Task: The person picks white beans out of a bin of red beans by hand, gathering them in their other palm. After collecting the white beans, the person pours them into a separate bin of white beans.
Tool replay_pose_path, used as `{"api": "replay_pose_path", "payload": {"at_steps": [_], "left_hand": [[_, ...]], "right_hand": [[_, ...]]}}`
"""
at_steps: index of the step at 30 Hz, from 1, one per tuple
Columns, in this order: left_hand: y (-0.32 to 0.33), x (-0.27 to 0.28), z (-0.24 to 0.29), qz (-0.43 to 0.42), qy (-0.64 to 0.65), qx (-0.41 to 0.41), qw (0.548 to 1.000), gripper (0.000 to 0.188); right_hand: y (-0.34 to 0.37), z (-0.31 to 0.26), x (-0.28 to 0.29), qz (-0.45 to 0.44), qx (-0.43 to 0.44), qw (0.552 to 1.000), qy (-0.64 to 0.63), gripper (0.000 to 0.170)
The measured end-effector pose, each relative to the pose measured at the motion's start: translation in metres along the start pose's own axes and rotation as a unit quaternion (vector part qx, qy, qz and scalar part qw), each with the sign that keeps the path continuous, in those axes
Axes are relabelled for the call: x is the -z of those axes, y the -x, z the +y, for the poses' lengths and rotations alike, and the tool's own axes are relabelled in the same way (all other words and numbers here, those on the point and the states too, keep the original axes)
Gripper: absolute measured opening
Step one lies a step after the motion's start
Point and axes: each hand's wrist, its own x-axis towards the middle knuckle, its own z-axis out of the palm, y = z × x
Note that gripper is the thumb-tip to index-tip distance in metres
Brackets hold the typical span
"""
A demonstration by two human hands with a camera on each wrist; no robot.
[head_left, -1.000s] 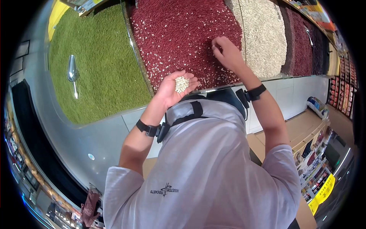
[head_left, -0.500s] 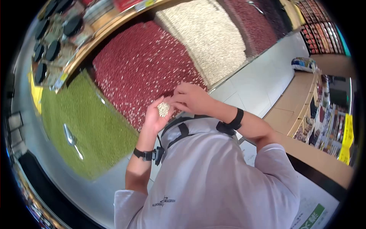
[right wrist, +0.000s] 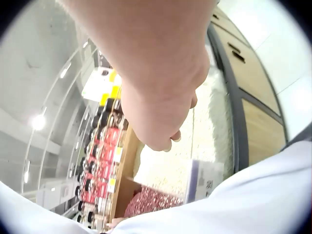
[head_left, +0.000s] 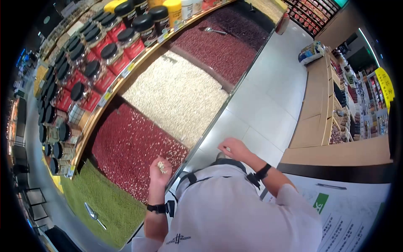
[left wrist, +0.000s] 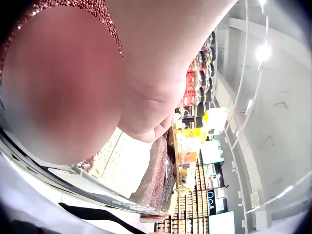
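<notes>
My left hand (head_left: 158, 174), palm up and cupped, holds a small heap of white beans (head_left: 162, 167) above the near edge of the red bean bin (head_left: 121, 145). In the left wrist view the same hand (left wrist: 151, 92) shows its fingers bent, and the beans are out of sight. My right hand (head_left: 235, 148) hangs in the air beyond the bin's edge, over the floor, its fingers loosely curled with nothing visible in them. The right wrist view shows that hand (right wrist: 158, 112) from its wrist side, fingertips bent. Scattered white beans lie over the red ones.
A bin of white beans (head_left: 176, 94) adjoins the red one, with darker red beans (head_left: 218, 52) farther on. Green beans (head_left: 100, 197) with a metal scoop (head_left: 91, 211) lie at the lower left. Jars (head_left: 109, 52) line a shelf behind. A wooden counter (head_left: 312, 109) stands right.
The right hand reached to the left palm, then moved away to the right. The left hand still carries the white beans. The head view has turned toward the jars and the aisle.
</notes>
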Motion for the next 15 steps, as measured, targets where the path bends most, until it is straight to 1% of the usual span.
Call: {"api": "replay_pose_path", "payload": {"at_steps": [2,3,4,6,7,8,9,10,11,12,14,15], "left_hand": [[-0.020,-0.011,-0.013,0.008,0.001,-0.002,1.000,0.019],[-0.031,-0.018,-0.018,-0.013,0.031,0.021,0.999,0.022],[-0.044,-0.028,-0.025,-0.015,0.027,0.008,0.999,0.022],[-0.064,-0.050,-0.040,-0.035,0.045,0.030,0.998,0.021],[-0.073,-0.068,-0.046,0.020,0.038,0.020,0.999,0.021],[-0.083,-0.081,-0.051,0.018,0.038,0.012,0.999,0.021],[-0.093,-0.091,-0.055,-0.006,0.050,0.029,0.998,0.021],[-0.103,-0.101,-0.057,-0.032,0.061,0.046,0.997,0.021],[-0.115,-0.113,-0.057,-0.009,0.044,0.028,0.999,0.021],[-0.128,-0.121,-0.055,-0.011,0.044,0.020,0.999,0.021],[-0.153,-0.136,-0.051,-0.043,-0.024,-0.010,0.999,0.022],[-0.160,-0.149,-0.050,-0.045,-0.034,-0.015,0.998,0.022]], "right_hand": [[0.029,0.034,0.019,0.078,-0.034,0.996,-0.023,0.011],[0.043,0.044,0.030,0.091,-0.085,0.992,-0.032,0.011],[0.056,0.055,0.043,0.103,-0.135,0.985,-0.040,0.011],[0.080,0.079,0.062,0.136,-0.161,0.976,-0.044,0.010],[0.090,0.088,0.070,0.134,-0.155,0.977,-0.051,0.010],[0.098,0.096,0.079,0.150,-0.186,0.970,-0.054,0.010],[0.104,0.105,0.087,0.165,-0.216,0.961,-0.056,0.010],[0.109,0.115,0.093,0.164,-0.209,0.962,-0.059,0.010],[0.112,0.124,0.098,0.175,-0.210,0.960,-0.064,0.009],[0.111,0.131,0.103,0.185,-0.212,0.957,-0.068,0.008],[0.101,0.139,0.114,0.188,-0.200,0.959,-0.073,0.009],[0.098,0.142,0.119,0.190,-0.195,0.959,-0.075,0.010]]}}
